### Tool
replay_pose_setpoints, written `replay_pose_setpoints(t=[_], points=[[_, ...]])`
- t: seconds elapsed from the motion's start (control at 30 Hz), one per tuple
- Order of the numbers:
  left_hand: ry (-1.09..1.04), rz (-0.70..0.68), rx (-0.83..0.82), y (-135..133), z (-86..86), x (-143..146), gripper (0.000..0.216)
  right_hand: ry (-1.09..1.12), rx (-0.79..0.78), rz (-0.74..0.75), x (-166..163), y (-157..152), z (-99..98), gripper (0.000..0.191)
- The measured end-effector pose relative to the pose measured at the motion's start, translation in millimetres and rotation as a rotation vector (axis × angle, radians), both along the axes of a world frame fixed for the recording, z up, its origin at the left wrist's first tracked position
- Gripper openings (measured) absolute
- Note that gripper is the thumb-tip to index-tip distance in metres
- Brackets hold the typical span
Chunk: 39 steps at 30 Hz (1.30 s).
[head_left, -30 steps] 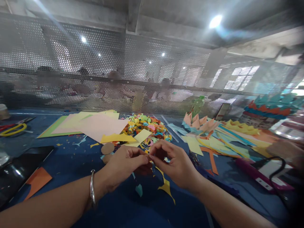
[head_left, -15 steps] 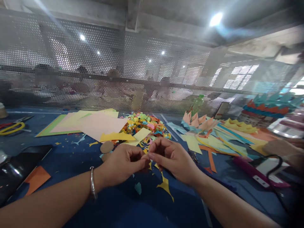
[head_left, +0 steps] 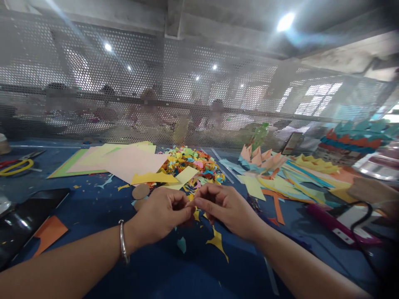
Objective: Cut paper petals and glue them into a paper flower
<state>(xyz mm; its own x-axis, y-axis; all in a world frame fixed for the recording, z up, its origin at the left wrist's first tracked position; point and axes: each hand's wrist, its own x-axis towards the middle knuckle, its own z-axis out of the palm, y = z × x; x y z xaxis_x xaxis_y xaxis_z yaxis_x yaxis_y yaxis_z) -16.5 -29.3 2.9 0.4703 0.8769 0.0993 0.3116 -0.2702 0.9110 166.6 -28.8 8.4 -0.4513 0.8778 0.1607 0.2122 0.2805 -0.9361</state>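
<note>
My left hand and my right hand meet fingertip to fingertip above the blue table, both curled in a pinch. Whatever they pinch is too small to name; a bit of yellow shows between the fingers. A metal bangle sits on my left wrist. Just below the hands lie yellow paper scraps and a teal scrap. Behind the hands is a heap of coloured paper bits.
Large pink, yellow and green sheets lie at the back left. Yellow-handled scissors rest far left, an orange piece near a dark object. Folded paper shapes and strips cover the right, with a magenta tool. A perforated screen stands behind.
Both hands have stayed pinched together, shifting only slightly; the right hand's fingers have lowered a little toward the left fingertips.
</note>
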Motion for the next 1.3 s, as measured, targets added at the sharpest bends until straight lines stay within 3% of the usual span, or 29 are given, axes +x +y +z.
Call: replay_pose_setpoints(t=[0.33,0.47,1.3], points=[[-0.24,0.009,-0.385,1.2,0.8,1.3,0.029,-0.009,0.023,-0.022,2.3,2.9,-3.5,0.015],[-0.312,0.039,-0.439,2.6,0.9,1.4,0.027,-0.016,0.035,-0.023,2.7,3.2,-4.3,0.014],[-0.092,0.054,-0.125,0.7,-1.0,5.9,0.026,-0.052,0.094,-0.042,-2.2,0.9,-4.8,0.015]])
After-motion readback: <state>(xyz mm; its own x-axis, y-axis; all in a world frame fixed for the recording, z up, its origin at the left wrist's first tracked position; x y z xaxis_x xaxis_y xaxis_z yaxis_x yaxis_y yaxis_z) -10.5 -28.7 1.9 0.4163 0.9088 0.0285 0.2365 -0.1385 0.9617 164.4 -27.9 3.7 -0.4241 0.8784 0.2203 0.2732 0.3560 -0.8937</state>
